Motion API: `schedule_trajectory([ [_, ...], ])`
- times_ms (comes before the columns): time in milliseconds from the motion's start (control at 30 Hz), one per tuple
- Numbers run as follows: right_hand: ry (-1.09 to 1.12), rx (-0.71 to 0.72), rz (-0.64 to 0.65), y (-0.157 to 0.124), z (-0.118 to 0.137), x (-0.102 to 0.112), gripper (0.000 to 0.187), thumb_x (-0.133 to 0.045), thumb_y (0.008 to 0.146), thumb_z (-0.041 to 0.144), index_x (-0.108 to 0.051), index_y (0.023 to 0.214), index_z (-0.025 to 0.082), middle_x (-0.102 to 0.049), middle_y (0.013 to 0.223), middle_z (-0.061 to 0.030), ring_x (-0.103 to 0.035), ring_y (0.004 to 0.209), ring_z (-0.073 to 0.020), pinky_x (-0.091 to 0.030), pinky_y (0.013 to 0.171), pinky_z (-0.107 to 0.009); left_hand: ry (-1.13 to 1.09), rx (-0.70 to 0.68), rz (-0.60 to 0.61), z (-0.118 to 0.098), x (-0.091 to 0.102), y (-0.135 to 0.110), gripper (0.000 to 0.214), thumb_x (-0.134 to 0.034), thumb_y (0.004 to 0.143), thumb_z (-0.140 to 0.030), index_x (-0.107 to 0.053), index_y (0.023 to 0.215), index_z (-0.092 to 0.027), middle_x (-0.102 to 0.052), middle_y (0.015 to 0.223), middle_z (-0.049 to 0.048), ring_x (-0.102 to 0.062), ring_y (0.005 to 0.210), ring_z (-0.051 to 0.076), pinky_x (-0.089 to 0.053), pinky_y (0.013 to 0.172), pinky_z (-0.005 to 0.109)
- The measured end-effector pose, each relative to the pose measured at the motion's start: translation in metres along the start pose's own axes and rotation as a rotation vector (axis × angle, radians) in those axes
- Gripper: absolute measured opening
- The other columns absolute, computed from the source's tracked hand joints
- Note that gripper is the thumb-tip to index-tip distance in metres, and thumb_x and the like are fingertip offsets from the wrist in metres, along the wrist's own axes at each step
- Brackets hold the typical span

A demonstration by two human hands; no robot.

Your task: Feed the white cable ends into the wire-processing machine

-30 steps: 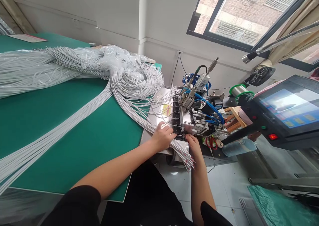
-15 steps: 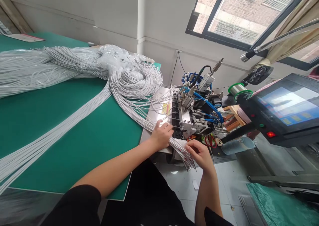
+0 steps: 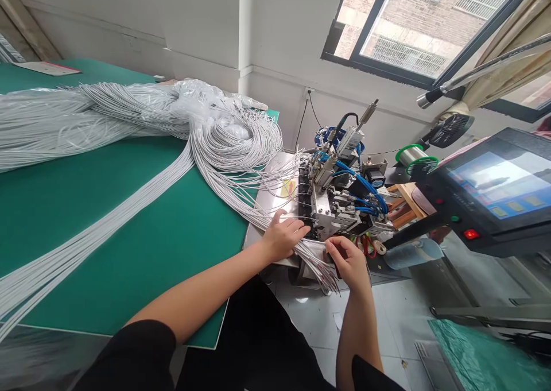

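Note:
My left hand (image 3: 284, 233) rests on a fan of thin white wires (image 3: 316, 264) at the front of a small soldering machine (image 3: 340, 198); its fingers lie stretched towards the black wire holder (image 3: 305, 198). Just right of it, my right hand (image 3: 349, 260) pinches a single white wire near the machine's front edge. The loose wire ends hang off the metal plate (image 3: 275, 170) below both hands. A large pile of white wires (image 3: 142, 112) runs back over the green table (image 3: 107, 219).
A touch-screen control box (image 3: 495, 190) with a red button stands at the right. A green-rimmed solder spool (image 3: 413, 157) sits behind the machine. Scissors with red handles (image 3: 365, 245) lie by the machine's base. A window is above; tiled floor lies below.
My right hand drew back from the machine's front, then moved in again pinching a wire. My left hand's fingers stretched out over the wires.

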State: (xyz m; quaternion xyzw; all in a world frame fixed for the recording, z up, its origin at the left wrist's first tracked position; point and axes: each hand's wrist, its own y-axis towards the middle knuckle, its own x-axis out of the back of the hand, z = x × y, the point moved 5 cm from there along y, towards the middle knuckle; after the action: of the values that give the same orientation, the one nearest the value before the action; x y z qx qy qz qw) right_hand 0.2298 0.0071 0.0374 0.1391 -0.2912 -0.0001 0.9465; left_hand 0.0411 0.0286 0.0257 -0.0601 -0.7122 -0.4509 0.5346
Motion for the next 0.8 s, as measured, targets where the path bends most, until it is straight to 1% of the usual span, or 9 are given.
schedule_trajectory([
  [200, 0.075, -0.091, -0.084, 0.007, -0.013, -0.003, 0.030, -0.063, 0.081, 0.048, -0.067, 0.083, 0.018, -0.065, 0.075, -0.0055, -0.057, 0.067, -0.0195, -0.044, 0.062, -0.029, 0.030, -0.033, 0.009, -0.002, 0.003, 0.001, 0.051, -0.051, 0.074, -0.012, -0.053, 0.125, -0.020, -0.066, 0.097, 0.0039, -0.060, 0.082, 0.018, -0.023, 0.098, 0.042],
  [367, 0.197, -0.159, -0.090, 0.009, -0.027, -0.008, 0.033, -0.065, 0.080, 0.050, -0.065, 0.086, 0.018, -0.064, 0.074, -0.0039, -0.055, 0.066, -0.0175, -0.044, 0.061, -0.027, 0.043, -0.037, -0.041, -0.002, 0.005, 0.001, 0.046, -0.049, 0.078, -0.012, -0.055, 0.123, -0.020, -0.065, 0.084, 0.0021, -0.058, 0.077, 0.017, -0.024, 0.096, 0.041],
  [500, 0.280, -0.196, -0.084, 0.012, -0.031, -0.013, 0.034, -0.066, 0.079, 0.051, -0.063, 0.085, 0.017, -0.060, 0.070, -0.0021, -0.051, 0.062, -0.0158, -0.041, 0.057, -0.026, 0.053, -0.034, -0.074, -0.002, 0.006, 0.001, 0.040, -0.047, 0.084, -0.013, -0.057, 0.121, -0.023, -0.064, 0.078, 0.0002, -0.057, 0.075, 0.016, -0.025, 0.094, 0.041],
  [600, 0.316, -0.218, -0.089, 0.013, -0.030, -0.014, 0.036, -0.067, 0.077, 0.052, -0.064, 0.085, 0.017, -0.060, 0.071, -0.0024, -0.051, 0.061, -0.0159, -0.041, 0.056, -0.026, 0.052, -0.021, -0.101, -0.001, 0.008, 0.000, 0.034, -0.046, 0.087, -0.015, -0.059, 0.117, -0.024, -0.065, 0.079, 0.0001, -0.057, 0.076, 0.016, -0.025, 0.094, 0.040],
  [700, 0.335, -0.218, -0.108, 0.014, -0.027, -0.014, 0.037, -0.068, 0.076, 0.053, -0.064, 0.084, 0.017, -0.061, 0.071, -0.0026, -0.052, 0.062, -0.0160, -0.042, 0.057, -0.026, 0.043, -0.006, -0.124, -0.001, 0.010, 0.000, 0.027, -0.045, 0.088, -0.016, -0.061, 0.108, -0.023, -0.066, 0.084, 0.0007, -0.057, 0.078, 0.016, -0.025, 0.094, 0.040],
  [800, 0.345, -0.216, -0.130, 0.013, -0.028, -0.014, 0.035, -0.070, 0.075, 0.051, -0.065, 0.081, 0.017, -0.061, 0.070, -0.0013, -0.051, 0.062, -0.0151, -0.042, 0.058, -0.026, 0.036, -0.013, -0.132, -0.001, 0.009, 0.000, 0.024, -0.043, 0.086, -0.013, -0.062, 0.099, -0.022, -0.065, 0.080, 0.0002, -0.055, 0.075, 0.015, -0.026, 0.094, 0.039],
])
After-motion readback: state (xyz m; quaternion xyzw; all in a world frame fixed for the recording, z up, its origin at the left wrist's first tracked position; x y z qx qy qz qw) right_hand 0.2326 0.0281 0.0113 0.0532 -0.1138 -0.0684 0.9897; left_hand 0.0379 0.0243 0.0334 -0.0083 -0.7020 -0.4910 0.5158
